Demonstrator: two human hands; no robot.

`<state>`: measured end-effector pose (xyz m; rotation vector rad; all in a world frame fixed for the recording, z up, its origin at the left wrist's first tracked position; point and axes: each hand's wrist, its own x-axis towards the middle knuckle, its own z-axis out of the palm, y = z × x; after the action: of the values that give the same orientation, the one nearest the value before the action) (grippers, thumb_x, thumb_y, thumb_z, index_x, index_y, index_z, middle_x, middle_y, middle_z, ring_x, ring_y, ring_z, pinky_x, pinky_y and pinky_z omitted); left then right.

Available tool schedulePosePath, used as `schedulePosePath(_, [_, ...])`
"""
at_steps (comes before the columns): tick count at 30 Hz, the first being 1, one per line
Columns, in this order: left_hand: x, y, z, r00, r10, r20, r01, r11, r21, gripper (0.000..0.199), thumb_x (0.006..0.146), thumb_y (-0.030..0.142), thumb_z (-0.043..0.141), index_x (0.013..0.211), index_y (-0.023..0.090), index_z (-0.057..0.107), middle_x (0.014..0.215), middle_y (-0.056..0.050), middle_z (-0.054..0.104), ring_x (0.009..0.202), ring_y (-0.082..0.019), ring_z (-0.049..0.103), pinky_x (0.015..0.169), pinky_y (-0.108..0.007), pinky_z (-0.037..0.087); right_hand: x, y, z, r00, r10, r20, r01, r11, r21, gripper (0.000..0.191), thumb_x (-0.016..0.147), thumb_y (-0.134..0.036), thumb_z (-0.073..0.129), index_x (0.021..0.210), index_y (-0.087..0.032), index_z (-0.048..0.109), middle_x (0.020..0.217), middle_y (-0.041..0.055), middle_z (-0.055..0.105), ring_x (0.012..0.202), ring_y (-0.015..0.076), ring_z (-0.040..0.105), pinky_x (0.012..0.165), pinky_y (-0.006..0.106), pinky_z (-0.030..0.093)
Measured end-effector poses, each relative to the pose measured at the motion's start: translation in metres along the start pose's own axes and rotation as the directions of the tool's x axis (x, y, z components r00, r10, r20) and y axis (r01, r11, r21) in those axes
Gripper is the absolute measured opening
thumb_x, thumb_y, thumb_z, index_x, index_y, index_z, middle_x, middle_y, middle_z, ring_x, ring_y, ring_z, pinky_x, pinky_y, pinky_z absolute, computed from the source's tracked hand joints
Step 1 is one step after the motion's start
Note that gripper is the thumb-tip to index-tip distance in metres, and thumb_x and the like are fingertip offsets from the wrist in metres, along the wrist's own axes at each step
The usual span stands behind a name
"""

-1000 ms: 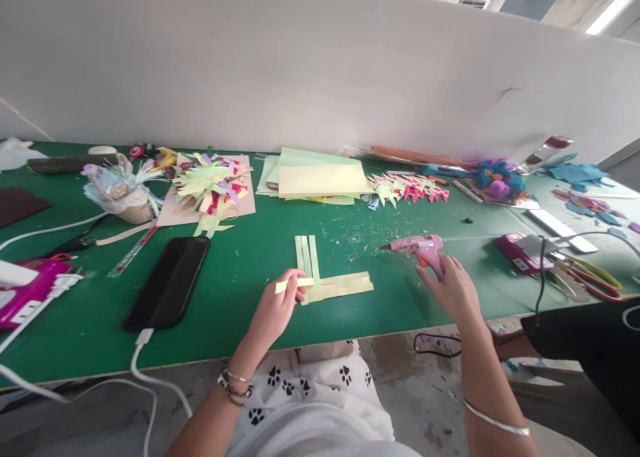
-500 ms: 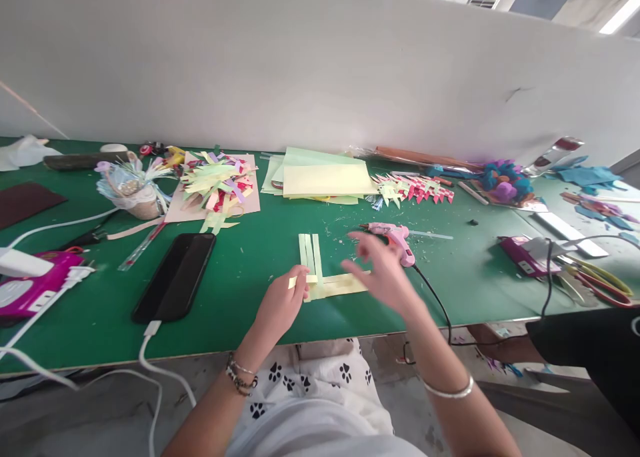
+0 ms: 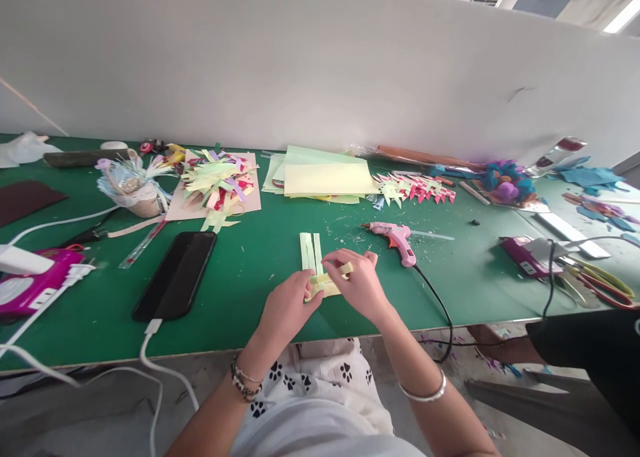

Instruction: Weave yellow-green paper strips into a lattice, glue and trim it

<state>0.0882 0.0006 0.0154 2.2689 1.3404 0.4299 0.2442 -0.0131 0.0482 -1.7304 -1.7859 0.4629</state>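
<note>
Pale green paper strips (image 3: 311, 252) lie upright side by side on the green table, crossed near their lower ends by cream paper strips (image 3: 331, 289). My left hand (image 3: 289, 305) is closed on the left part of this crossing, thumb and fingers pinching the paper. My right hand (image 3: 359, 280) pinches a pale yellow paper strip (image 3: 346, 269) whose end sticks up past the fingers. Both hands partly cover the crossed strips. A pink glue gun (image 3: 395, 236) lies to the right of my right hand, its cord running off the table's front edge.
A black phone (image 3: 175, 276) with a white cable lies left. Behind are a pile of cut strips (image 3: 220, 184), stacked paper sheets (image 3: 327, 177) and a woven red-and-white paper piece (image 3: 420, 188). Scissors (image 3: 603, 284) and a purple power socket (image 3: 530, 254) lie right, near another person's dark sleeve (image 3: 585, 350).
My right hand has moved left and down from near the glue gun and now pinches a paper strip. The left hand stays at the crossing, its thumb now lower.
</note>
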Motion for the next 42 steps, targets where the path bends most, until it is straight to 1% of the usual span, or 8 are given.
schedulePosePath(2, [-0.003, -0.002, 0.002, 0.999, 0.026, -0.025, -0.026, 1.0, -0.012, 0.02, 0.084, 0.025, 0.045, 0.102, 0.019, 0.052, 0.083, -0.002, 0.059, 0.069, -0.013, 0.059, 0.053, -0.021, 0.043, -0.001, 0.01, -0.008, 0.999, 0.04, -0.017, -0.04, 0.999, 0.036, 0.02, 0.085, -0.029, 0.044, 0.085, -0.023, 0.063, 0.075, -0.0026, 0.063, 0.064, 0.0116, 0.055, 0.079, 0.034, 0.025])
schedulePosePath(5, [-0.007, -0.005, 0.004, 0.996, 0.066, -0.055, -0.067, 0.997, -0.03, 0.019, 0.083, 0.019, 0.043, 0.099, 0.019, 0.053, 0.084, -0.002, 0.06, 0.072, -0.013, 0.06, 0.056, -0.021, 0.045, -0.007, 0.026, -0.018, 0.996, 0.084, -0.032, -0.081, 0.995, 0.062, 0.018, 0.082, -0.029, 0.046, 0.091, -0.023, 0.061, 0.072, -0.0023, 0.062, 0.065, 0.0136, 0.056, 0.076, 0.033, 0.028])
schedulePosePath(8, [-0.009, -0.007, 0.006, 0.99, 0.1, -0.094, -0.103, 0.994, -0.022, 0.018, 0.083, 0.016, 0.043, 0.097, 0.018, 0.054, 0.083, -0.002, 0.06, 0.07, -0.012, 0.06, 0.057, -0.021, 0.046, -0.014, 0.04, -0.022, 0.992, 0.101, -0.074, -0.1, 0.995, 0.023, 0.018, 0.083, -0.027, 0.046, 0.09, -0.023, 0.061, 0.073, -0.0021, 0.061, 0.066, 0.0136, 0.057, 0.075, 0.032, 0.029])
schedulePosePath(14, [-0.011, -0.008, 0.014, 0.974, 0.167, -0.156, -0.156, 0.985, 0.079, 0.016, 0.083, 0.013, 0.043, 0.094, 0.018, 0.053, 0.086, -0.002, 0.059, 0.072, -0.012, 0.061, 0.056, -0.02, 0.046, -0.02, 0.062, -0.014, 0.997, -0.047, -0.067, 0.032, 0.976, -0.217, 0.023, 0.088, -0.028, 0.04, 0.102, -0.022, 0.057, 0.075, -0.001, 0.061, 0.062, 0.0116, 0.052, 0.073, 0.031, 0.025])
schedulePosePath(18, [-0.013, -0.008, 0.018, 0.966, 0.195, -0.17, -0.164, 0.971, 0.176, 0.019, 0.084, 0.013, 0.041, 0.096, 0.019, 0.054, 0.09, -0.003, 0.059, 0.073, -0.013, 0.06, 0.055, -0.02, 0.046, -0.019, 0.072, -0.01, 0.994, -0.094, -0.051, 0.076, 0.958, -0.277, 0.022, 0.091, -0.029, 0.038, 0.1, -0.022, 0.056, 0.077, -0.0004, 0.062, 0.062, 0.0115, 0.053, 0.073, 0.031, 0.023])
schedulePosePath(25, [-0.015, -0.006, 0.019, 0.961, 0.219, -0.169, -0.168, 0.947, 0.276, 0.024, 0.086, 0.013, 0.038, 0.101, 0.019, 0.056, 0.088, -0.003, 0.059, 0.072, -0.012, 0.059, 0.052, -0.018, 0.044, -0.019, 0.08, -0.006, 0.989, -0.148, -0.023, 0.134, 0.944, -0.301, 0.02, 0.093, -0.027, 0.036, 0.099, -0.022, 0.054, 0.085, 0.0013, 0.065, 0.069, 0.0129, 0.057, 0.073, 0.031, 0.02])
schedulePosePath(34, [-0.012, -0.002, 0.019, 0.971, 0.195, -0.136, -0.14, 0.932, 0.333, 0.031, 0.084, 0.012, 0.04, 0.11, 0.019, 0.054, 0.086, -0.003, 0.058, 0.072, -0.012, 0.059, 0.05, -0.017, 0.044, -0.018, 0.081, -0.001, 0.981, -0.193, -0.01, 0.174, 0.904, -0.39, 0.018, 0.093, -0.023, 0.035, 0.092, -0.02, 0.053, 0.084, 0.0007, 0.067, 0.072, 0.0128, 0.059, 0.071, 0.031, 0.02])
schedulePosePath(42, [-0.012, -0.001, 0.018, 0.978, 0.176, -0.11, -0.126, 0.926, 0.355, 0.031, 0.084, 0.011, 0.04, 0.111, 0.019, 0.055, 0.087, -0.003, 0.058, 0.072, -0.012, 0.059, 0.05, -0.018, 0.043, -0.018, 0.082, -0.003, 0.984, -0.177, 0.005, 0.163, 0.894, -0.417, 0.023, 0.094, -0.024, 0.03, 0.096, -0.018, 0.053, 0.083, 0.0033, 0.064, 0.073, 0.0144, 0.056, 0.072, 0.032, 0.022])
